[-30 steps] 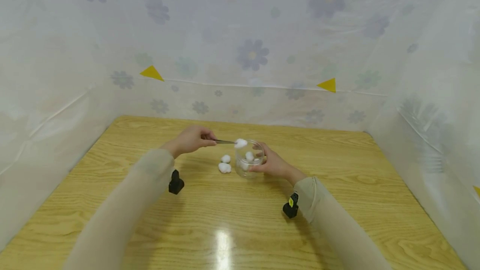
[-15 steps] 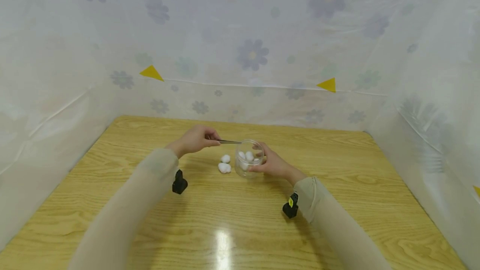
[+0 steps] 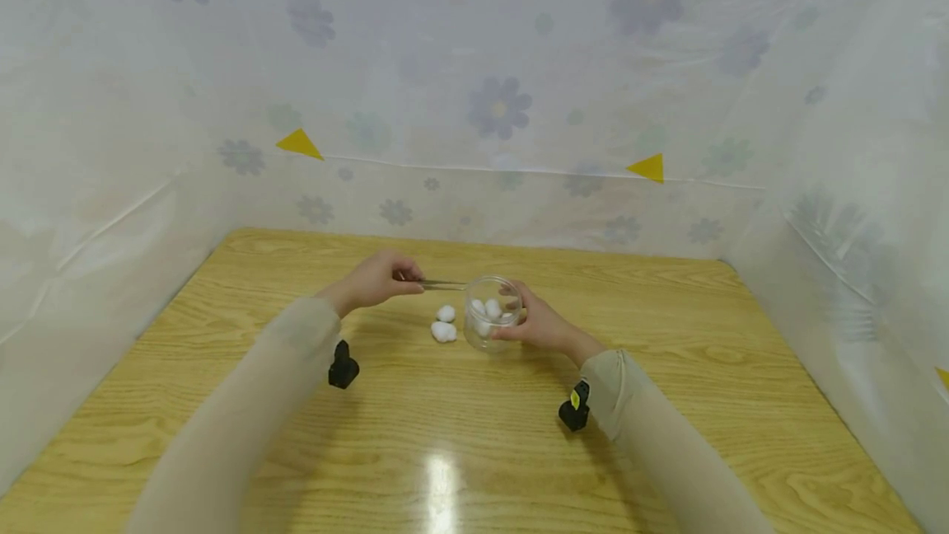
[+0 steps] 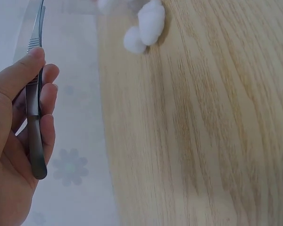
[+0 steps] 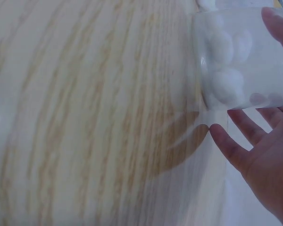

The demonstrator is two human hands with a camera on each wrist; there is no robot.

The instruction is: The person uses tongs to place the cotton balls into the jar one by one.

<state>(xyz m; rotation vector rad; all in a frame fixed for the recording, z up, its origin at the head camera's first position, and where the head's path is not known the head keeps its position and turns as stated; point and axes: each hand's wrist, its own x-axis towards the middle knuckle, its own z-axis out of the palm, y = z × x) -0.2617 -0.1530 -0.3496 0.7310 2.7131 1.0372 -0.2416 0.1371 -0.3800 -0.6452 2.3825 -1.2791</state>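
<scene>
In the head view my left hand pinches metal tweezers between thumb and fingers, their tips at the jar's left rim. The left wrist view shows the tweezers lying along the fingers, tips cut off at the top. My right hand grips a clear jar from its right side, thumb in front and fingers round the back. Several white cotton balls lie inside the jar; the right wrist view shows them through its wall. Left of the jar, a few more cotton balls rest on the table.
The wood-grain table spreads around the jar, with a bright reflection near the front. A flowered plastic sheet hangs behind the table and along both sides. Each wrist carries a small black camera.
The cotton ball held in the tweezers was let go into the jar. My left hand moved right toward the jar, then drew back left with the tweezers. My right hand and the jar stayed put.
</scene>
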